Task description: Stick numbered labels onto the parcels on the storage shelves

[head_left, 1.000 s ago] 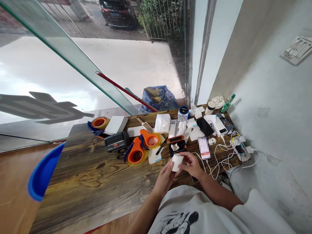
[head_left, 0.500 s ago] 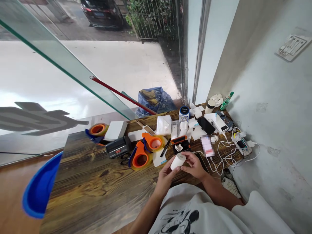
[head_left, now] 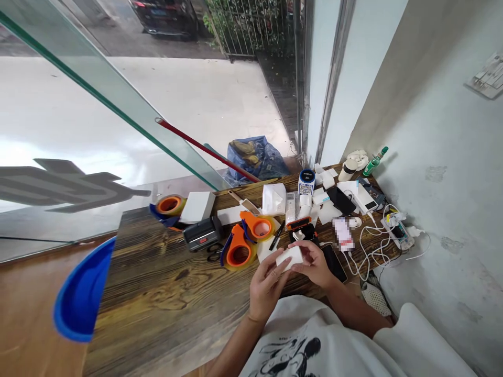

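Between both hands, above the table's front edge, is a small white paper roll (head_left: 290,258). My left hand (head_left: 268,280) grips its left end, fingers laid across the side. Closed on the right end is my right hand (head_left: 313,263), thumb below and fingers above. Just beyond the roll stands a small black-and-orange device (head_left: 303,230) with its lid raised and a bit of white paper inside. A dark phone (head_left: 334,263) lies beside my right wrist. To the left are a black pen (head_left: 277,235) and an orange tape dispenser (head_left: 239,252).
The wooden table (head_left: 157,293) runs along a glass pane. Toward the wall lie tangled white cables (head_left: 367,251), a power strip (head_left: 398,233) and a green bottle (head_left: 375,161). Farther left are a black box-shaped device (head_left: 202,234), a white box (head_left: 197,207) and a blue basin (head_left: 80,298).
The paper roll has been turned from nearly upright to lying more sideways, and my left fingers have shifted across it. The whole view has swung slightly left.
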A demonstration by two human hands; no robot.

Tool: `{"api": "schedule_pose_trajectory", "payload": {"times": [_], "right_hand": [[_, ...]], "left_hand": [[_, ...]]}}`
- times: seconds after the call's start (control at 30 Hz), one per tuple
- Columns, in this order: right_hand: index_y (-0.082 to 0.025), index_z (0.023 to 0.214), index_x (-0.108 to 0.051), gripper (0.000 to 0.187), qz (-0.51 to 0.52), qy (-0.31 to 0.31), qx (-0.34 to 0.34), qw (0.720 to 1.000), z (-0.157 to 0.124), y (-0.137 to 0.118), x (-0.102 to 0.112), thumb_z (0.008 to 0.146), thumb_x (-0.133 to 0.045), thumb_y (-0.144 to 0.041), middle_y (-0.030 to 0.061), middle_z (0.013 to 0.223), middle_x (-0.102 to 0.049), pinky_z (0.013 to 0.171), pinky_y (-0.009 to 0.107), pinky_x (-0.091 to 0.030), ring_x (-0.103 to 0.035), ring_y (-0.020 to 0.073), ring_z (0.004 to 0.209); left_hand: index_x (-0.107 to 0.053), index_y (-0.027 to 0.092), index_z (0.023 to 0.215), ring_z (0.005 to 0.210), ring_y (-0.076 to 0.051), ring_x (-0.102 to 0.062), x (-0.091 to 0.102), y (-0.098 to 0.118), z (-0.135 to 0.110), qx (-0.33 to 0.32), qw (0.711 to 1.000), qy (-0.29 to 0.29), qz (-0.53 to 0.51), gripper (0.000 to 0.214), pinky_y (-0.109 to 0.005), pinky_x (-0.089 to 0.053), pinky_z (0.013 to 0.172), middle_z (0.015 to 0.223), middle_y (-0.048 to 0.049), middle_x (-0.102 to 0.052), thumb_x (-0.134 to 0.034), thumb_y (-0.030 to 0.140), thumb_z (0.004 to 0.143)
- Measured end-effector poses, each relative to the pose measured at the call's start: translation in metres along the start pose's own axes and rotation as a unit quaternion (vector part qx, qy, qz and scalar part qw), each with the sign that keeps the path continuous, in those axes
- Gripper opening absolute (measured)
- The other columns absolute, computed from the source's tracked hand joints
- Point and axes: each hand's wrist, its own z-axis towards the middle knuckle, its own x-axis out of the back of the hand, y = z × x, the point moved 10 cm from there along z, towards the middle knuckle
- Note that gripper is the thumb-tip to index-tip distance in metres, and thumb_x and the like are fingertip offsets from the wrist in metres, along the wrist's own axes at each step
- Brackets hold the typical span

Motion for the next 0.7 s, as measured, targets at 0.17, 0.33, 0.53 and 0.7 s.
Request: {"api": "schedule_pose_trajectory", "payload": {"times": [0.17,0.33,0.53,0.7], "right_hand": [[-0.029,0.120,-0.064,0.065,-0.026,0.005,0.007,1.000,-0.004,0.001,-0.004,0.064,-0.094,-0.040,0.0052,0.122,-0.069,0.089,0.034,-0.058,-0.068,0.0214,0.108],[-0.028,0.119,-0.067,0.054,-0.123,0.024,0.067,0.990,-0.006,-0.024,-0.006,0.072,-0.087,-0.046,0.0067,0.117,-0.067,0.076,0.031,-0.056,-0.064,0.0199,0.097],[-0.027,0.108,-0.063,0.046,-0.125,0.042,0.064,0.989,-0.002,-0.028,-0.006,0.073,-0.086,-0.047,0.0064,0.117,-0.064,0.072,0.029,-0.054,-0.063,0.0193,0.096],[-0.028,0.109,-0.064,0.049,-0.145,0.000,0.088,0.985,-0.005,-0.035,-0.011,0.070,-0.090,-0.045,0.0055,0.119,-0.062,0.075,0.027,-0.051,-0.062,0.0191,0.100]], "left_hand": [[-0.079,0.027,0.104,0.108,-0.028,-0.069,0.005,-0.045,-0.013,0.232,0.959,0.039,-0.161,0.029,-0.038,-0.058,0.095,0.116,-0.0102,-0.075,-0.082,0.037,0.077],[-0.075,0.023,0.108,0.104,-0.031,-0.068,-0.037,-0.064,-0.042,0.482,0.785,0.047,-0.386,0.059,-0.040,-0.060,0.085,0.107,-0.0090,-0.075,-0.078,0.067,0.068],[-0.073,0.020,0.097,0.070,-0.019,-0.060,-0.066,-0.039,-0.038,0.537,0.683,-0.016,-0.495,0.056,-0.030,-0.055,0.059,0.083,-0.0052,-0.070,-0.079,0.067,0.067],[-0.075,0.019,0.094,0.067,-0.017,-0.060,-0.067,-0.033,-0.042,0.569,0.644,-0.030,-0.509,0.060,-0.028,-0.055,0.060,0.080,-0.0043,-0.070,-0.084,0.068,0.060]]}}
